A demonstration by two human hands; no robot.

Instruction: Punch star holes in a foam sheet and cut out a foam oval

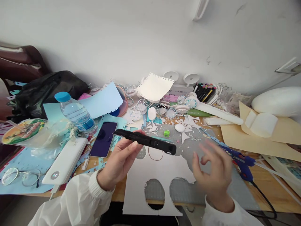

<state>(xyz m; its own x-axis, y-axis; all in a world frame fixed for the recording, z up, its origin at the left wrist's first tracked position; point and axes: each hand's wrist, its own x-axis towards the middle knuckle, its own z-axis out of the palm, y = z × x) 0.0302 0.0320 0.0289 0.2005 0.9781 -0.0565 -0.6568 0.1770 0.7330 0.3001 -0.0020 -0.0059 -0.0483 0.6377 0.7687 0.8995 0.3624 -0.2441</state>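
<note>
A black utility knife (150,142) is pinched between the thumb and fingers of my left hand (125,153), above the work surface and pointing left. My right hand (213,169) is raised to the right of the knife with its fingers apart, slightly smeared by motion and holding nothing. Below both hands lies a white sheet of board (138,182) with rounded holes cut out of it. Near its upper edge a drawn circle (155,153) shows, partly covered by the knife. The sheet's lower edge hangs over the table's front edge.
A grey cutting mat (240,188) lies under the sheet. At right is a blue glue gun (243,161) with its cord. Leftward are a phone (103,139), a water bottle (76,110), a white power bank (66,161) and glasses (21,176). White scraps (152,127) litter the back.
</note>
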